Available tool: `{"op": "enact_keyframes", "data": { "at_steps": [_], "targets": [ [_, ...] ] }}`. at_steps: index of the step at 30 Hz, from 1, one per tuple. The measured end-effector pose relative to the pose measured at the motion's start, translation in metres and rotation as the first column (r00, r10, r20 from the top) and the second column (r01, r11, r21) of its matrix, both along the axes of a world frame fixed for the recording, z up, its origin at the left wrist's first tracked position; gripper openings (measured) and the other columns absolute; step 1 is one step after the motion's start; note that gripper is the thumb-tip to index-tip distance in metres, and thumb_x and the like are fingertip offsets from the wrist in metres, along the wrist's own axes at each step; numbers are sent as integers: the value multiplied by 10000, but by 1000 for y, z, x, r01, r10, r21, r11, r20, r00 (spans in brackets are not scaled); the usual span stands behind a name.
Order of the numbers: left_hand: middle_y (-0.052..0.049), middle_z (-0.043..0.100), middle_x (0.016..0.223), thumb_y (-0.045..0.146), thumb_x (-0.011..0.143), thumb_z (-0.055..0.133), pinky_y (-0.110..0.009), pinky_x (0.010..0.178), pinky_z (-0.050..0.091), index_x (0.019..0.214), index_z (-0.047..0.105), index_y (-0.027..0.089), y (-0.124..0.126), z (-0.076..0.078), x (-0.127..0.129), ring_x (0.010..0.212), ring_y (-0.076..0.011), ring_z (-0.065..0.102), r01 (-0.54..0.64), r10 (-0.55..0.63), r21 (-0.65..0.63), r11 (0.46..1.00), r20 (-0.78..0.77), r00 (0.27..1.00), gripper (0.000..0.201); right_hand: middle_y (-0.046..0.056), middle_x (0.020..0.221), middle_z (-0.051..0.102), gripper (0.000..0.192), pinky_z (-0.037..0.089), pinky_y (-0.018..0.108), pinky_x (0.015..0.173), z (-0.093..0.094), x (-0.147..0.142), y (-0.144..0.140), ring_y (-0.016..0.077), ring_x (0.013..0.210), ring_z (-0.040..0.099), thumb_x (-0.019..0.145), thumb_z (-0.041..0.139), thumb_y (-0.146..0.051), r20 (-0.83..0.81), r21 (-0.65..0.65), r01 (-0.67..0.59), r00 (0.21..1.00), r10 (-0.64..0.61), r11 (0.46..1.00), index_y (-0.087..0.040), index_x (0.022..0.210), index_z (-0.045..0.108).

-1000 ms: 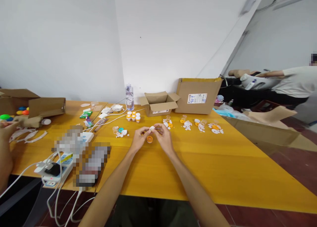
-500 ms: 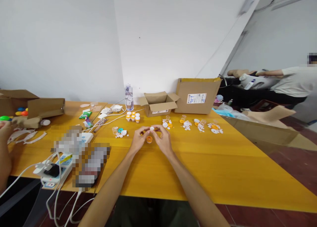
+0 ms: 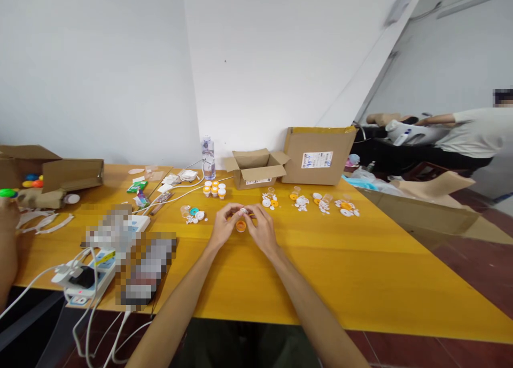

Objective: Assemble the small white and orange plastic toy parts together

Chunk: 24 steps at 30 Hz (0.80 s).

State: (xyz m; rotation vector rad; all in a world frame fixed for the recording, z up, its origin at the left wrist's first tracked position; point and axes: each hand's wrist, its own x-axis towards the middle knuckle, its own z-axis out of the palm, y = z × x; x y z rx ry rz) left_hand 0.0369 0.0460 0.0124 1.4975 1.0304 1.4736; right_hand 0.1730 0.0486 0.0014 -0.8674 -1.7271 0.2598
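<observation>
Both hands meet over the middle of the table. My left hand (image 3: 223, 226) and my right hand (image 3: 261, 229) pinch a small white plastic part (image 3: 242, 211) between their fingertips; the fingers cover much of it. Just below the fingertips an orange round cap-like piece (image 3: 240, 227) lies on the table. To the left sits a group of loose white and teal parts (image 3: 195, 214) with a clear cup. Behind the hands stand several small jars with orange and white tops (image 3: 215, 189). More groups of white and orange parts (image 3: 270, 201) lie to the right.
An open cardboard box (image 3: 257, 170) and a larger closed carton (image 3: 316, 156) stand against the wall beside a water bottle (image 3: 208, 158). A power strip (image 3: 106, 266) with cables and a phone (image 3: 148, 269) occupy the left. Another person's hand (image 3: 6, 218) shows at the far left; someone sits at the right.
My fingertips have drawn closer together around the white part, which now shows less and sits slightly lower. The orange piece stays on the table. The view has shifted slightly.
</observation>
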Motion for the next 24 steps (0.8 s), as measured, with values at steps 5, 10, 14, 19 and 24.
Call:
{"op": "enact_keyframes", "data": {
  "at_steps": [5, 10, 14, 19, 24],
  "targets": [
    [-52, 748, 871, 455, 767, 709, -316, 808, 531, 857, 701, 186, -1, 2, -1, 836, -191, 684, 17, -17, -5, 1000, 26, 1000, 284, 44, 859, 634, 165, 540, 321, 716, 2, 1, 0, 202, 808, 626, 954, 484, -289, -11, 2, -21, 1000, 21, 1000, -259, 942, 646],
    [-46, 742, 843, 450, 755, 724, -315, 793, 531, 829, 693, 182, -1, 1, -1, 808, -184, 680, 22, -21, -10, 1000, 49, 999, 279, 45, 870, 634, 181, 525, 314, 708, 2, 0, 0, 200, 812, 621, 963, 476, -294, -10, 14, -28, 1000, 29, 1000, -256, 940, 652],
    [-33, 733, 808, 445, 728, 751, -309, 774, 527, 803, 690, 180, -1, 1, 0, 774, -176, 670, 24, -24, -7, 1000, 89, 996, 281, 43, 872, 637, 187, 507, 308, 717, 2, 0, -1, 196, 817, 622, 968, 469, -283, 7, 33, -17, 1000, 17, 999, -253, 940, 651],
    [-18, 710, 765, 449, 694, 774, -287, 730, 507, 771, 679, 184, -1, 3, 0, 735, -166, 644, 20, -17, -22, 1000, 120, 993, 292, 44, 878, 639, 184, 497, 309, 734, 2, 0, -1, 195, 823, 622, 960, 478, -265, 40, 19, -6, 999, 5, 1000, -250, 944, 660],
    [-15, 701, 767, 437, 682, 781, -296, 764, 507, 759, 671, 191, 0, 5, 0, 762, -172, 645, 13, -5, -40, 999, 189, 982, 280, 45, 912, 657, 163, 518, 309, 744, 2, -3, -1, 194, 843, 633, 935, 513, -289, -17, -66, -35, 999, 34, 997, -254, 964, 670]
  ]
}}
